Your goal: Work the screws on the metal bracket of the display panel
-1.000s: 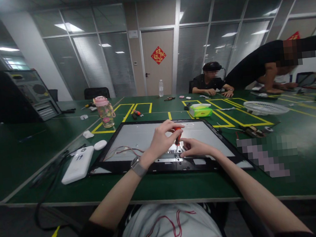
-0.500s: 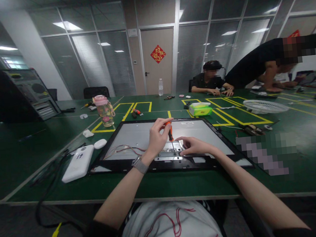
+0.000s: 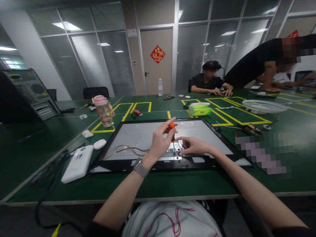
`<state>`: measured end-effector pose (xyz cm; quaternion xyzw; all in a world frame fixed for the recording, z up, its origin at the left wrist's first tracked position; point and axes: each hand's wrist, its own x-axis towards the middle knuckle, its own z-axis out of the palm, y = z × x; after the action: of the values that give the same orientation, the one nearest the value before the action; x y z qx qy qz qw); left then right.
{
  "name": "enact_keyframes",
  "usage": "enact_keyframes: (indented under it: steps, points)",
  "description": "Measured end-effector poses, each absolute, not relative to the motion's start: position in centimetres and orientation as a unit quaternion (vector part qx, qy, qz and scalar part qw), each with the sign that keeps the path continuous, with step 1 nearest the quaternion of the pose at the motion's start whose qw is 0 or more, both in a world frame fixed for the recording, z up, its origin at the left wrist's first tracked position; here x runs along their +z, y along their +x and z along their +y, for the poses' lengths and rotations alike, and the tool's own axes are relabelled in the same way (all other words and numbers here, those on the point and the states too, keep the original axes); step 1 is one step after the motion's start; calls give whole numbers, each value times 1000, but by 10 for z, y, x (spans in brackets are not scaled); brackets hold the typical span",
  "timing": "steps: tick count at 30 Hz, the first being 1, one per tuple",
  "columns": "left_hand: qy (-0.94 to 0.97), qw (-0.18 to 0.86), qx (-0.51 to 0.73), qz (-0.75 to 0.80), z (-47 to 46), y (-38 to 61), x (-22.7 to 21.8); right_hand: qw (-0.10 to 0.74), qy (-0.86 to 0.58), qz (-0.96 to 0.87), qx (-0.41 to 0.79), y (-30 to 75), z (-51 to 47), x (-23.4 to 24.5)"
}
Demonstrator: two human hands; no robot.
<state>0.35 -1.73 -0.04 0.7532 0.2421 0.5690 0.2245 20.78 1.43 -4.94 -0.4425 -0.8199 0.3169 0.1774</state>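
Note:
A flat monitor panel (image 3: 137, 135) in a black frame lies face down on the green table before me. My left hand (image 3: 160, 140) pinches the orange-and-black handle of a small screwdriver (image 3: 171, 129), held upright over a small metal bracket (image 3: 174, 148) near the panel's front edge. My right hand (image 3: 192, 145) rests beside the screwdriver's tip, fingers curled and pressed on the bracket; whether it holds anything is hidden. Thin red and white wires (image 3: 124, 149) run across the panel's left part.
A white box (image 3: 78, 163) and a white mouse (image 3: 99, 144) lie left of the panel. A pink bottle (image 3: 104, 111), a green tissue pack (image 3: 200, 109), a white fan grille (image 3: 264, 106) and a computer case (image 3: 18, 95) stand farther off. Two people work at the far right.
My left hand has turned the screwdriver slightly and shifted a little on the handle. My right hand stays by the bracket.

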Motion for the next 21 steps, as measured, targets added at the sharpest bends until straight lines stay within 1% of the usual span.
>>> enact_keyframes:
  steps: [2, 6, 8, 11, 14, 16, 18, 21]
  points:
    - [765, 200, 560, 245, -18, 3, 0, 177, -443, -819, 319, 208, 14, -49]
    - [771, 115, 566, 270, -17, 2, 1, 181, -445, -818, 315, 207, 14, -49]
    - [775, 106, 563, 266, -15, 1, 0, 179, -448, -819, 312, 208, 14, -49]
    - [786, 142, 551, 242, -11, 0, -1, 178, -446, -819, 315, 208, 14, -49]
    - [784, 234, 532, 218, -11, -1, -1, 178, -449, -817, 316, 208, 14, -49]
    - [781, 270, 523, 211, -12, -1, 0, 178, -452, -815, 316, 207, 14, -49]
    - [780, 258, 527, 217, -14, -1, 1, 179, -451, -816, 315, 207, 14, -49]
    - [768, 214, 553, 242, -13, 0, 1, 182, -450, -817, 311, 208, 14, -50]
